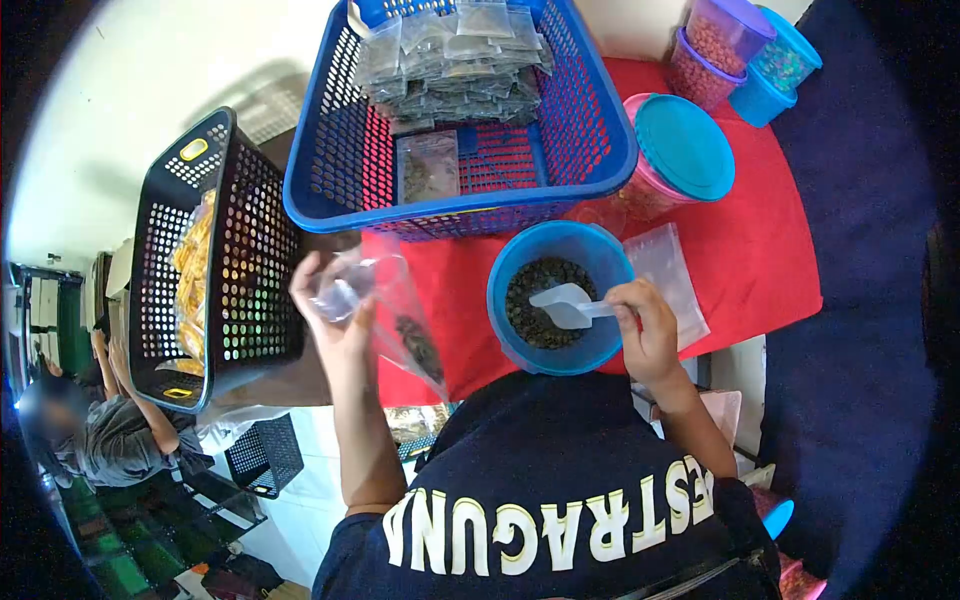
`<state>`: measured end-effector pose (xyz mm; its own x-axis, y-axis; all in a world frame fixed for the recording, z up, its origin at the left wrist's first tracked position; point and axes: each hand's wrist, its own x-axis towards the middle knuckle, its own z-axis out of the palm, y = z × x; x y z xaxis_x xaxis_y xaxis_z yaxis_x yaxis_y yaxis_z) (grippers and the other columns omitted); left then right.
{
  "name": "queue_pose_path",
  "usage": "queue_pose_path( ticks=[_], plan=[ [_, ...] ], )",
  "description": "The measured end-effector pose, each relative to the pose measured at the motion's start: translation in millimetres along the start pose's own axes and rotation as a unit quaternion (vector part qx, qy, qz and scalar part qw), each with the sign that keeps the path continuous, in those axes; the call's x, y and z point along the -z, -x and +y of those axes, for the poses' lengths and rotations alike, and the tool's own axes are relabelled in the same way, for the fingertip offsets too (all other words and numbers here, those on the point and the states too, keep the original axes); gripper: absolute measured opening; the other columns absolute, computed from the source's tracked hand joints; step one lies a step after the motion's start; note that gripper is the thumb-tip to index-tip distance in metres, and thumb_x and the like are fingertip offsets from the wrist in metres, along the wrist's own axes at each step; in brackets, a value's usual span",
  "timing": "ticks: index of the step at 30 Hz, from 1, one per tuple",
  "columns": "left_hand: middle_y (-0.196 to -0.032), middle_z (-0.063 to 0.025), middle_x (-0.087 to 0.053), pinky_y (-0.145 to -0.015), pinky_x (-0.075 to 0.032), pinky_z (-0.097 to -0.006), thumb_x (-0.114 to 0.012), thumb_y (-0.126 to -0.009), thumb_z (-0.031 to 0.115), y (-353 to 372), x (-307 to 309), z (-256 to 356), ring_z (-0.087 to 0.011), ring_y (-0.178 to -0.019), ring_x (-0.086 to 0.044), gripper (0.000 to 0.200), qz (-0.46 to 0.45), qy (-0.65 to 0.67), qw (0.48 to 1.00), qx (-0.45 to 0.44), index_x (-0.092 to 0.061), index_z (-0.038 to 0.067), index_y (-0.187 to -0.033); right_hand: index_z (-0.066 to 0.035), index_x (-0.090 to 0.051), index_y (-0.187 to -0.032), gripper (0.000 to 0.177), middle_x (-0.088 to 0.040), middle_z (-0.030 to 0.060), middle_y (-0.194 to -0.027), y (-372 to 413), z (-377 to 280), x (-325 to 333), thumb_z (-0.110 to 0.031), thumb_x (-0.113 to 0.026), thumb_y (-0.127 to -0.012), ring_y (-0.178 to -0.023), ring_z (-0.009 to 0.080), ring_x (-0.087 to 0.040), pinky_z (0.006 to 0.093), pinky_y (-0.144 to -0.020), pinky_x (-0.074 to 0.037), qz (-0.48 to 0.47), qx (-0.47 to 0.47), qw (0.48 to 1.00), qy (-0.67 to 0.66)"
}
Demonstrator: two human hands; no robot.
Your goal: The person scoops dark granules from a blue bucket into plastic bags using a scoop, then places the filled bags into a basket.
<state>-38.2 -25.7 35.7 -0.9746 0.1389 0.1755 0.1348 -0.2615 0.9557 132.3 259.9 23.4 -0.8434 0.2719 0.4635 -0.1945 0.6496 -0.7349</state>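
Note:
My left hand (341,312) grips a clear plastic bag (397,285) by its upper end. A small heap of dark pellets (418,345) lies in the bag's lower corner. In my right hand (646,328) is the handle of a white plastic scoop (566,305), its blade over dark pellets (545,338) inside a blue bucket (497,325). The bucket stands right against my shirt at the table's front. Flat clear bags (668,285) lie beside it on the red cloth (765,230), partly behind my right hand.
A blue basket (460,208) at the back holds stacked filled packets (450,70). To the left is a black basket (255,265) with yellow packets (195,275). A teal-lidded tub (685,148) and several smaller tubs stand at right. Another person (120,430) sits far left.

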Motion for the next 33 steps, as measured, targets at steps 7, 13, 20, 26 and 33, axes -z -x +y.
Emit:
queue_pose_path(
  ticks=[7,13,20,26,33],
  plan=[
    [-0.125,-0.02,-0.05,-0.105,-0.036,-0.0436,-0.075,-0.07,0.007,33,-23,-44,-0.0294,-0.123,-0.047,0.081,-0.061,-0.155,0.978,-0.128,-0.028,0.007,-0.135,-0.007,-0.059,-0.094,0.011,-0.063,0.0158,-0.084,-9,33,-14,-0.007,-0.054,-0.084,-0.083,0.0345,-0.06,0.0453,-0.072,-0.047,-0.158,-0.071,0.956,0.236],
    [-0.13,-0.0203,-0.048,-0.099,-0.039,-0.0468,-0.077,-0.064,0.008,47,-22,-61,-0.035,-0.122,-0.045,0.08,-0.153,-0.302,0.92,-0.199,-0.035,0.009,-0.132,-0.004,-0.06,-0.099,0.02,-0.064,0.0229,-0.078,17,45,-55,-0.012,-0.046,-0.087,-0.078,0.0395,-0.065,0.0522,-0.071,-0.05,-0.302,-0.122,0.895,0.304],
    [-0.132,-0.0203,-0.047,-0.1,-0.037,-0.0471,-0.081,-0.063,0.01,61,-18,-72,-0.0371,-0.122,-0.045,0.078,-0.169,-0.312,0.926,-0.127,-0.038,0.008,-0.129,-0.006,-0.056,-0.099,0.014,-0.064,0.024,-0.081,15,26,-73,-0.016,-0.054,-0.09,-0.074,0.0444,-0.062,0.0514,-0.067,-0.048,-0.296,-0.247,0.92,0.069],
    [-0.132,-0.021,-0.047,-0.102,-0.036,-0.0485,-0.081,-0.063,0.01,61,-20,-70,-0.0376,-0.122,-0.045,0.078,-0.191,-0.321,0.921,-0.107,-0.038,0.007,-0.128,-0.005,-0.052,-0.094,0.008,-0.058,0.0039,-0.075,14,59,-55,-0.011,-0.049,-0.098,-0.062,0.0096,-0.058,0.0265,-0.055,-0.046,-0.174,-0.326,0.919,-0.139],
    [-0.132,-0.0201,-0.047,-0.102,-0.036,-0.0482,-0.082,-0.062,0.01,57,-24,-70,-0.0377,-0.122,-0.045,0.08,-0.203,-0.327,0.913,-0.137,-0.038,0.007,-0.129,-0.008,-0.049,-0.099,0.009,-0.058,0.0069,-0.073,6,52,-27,-0.017,-0.048,-0.1,-0.053,0.0105,-0.055,0.0226,-0.037,-0.039,-0.056,-0.408,0.866,-0.283]
  ],
)
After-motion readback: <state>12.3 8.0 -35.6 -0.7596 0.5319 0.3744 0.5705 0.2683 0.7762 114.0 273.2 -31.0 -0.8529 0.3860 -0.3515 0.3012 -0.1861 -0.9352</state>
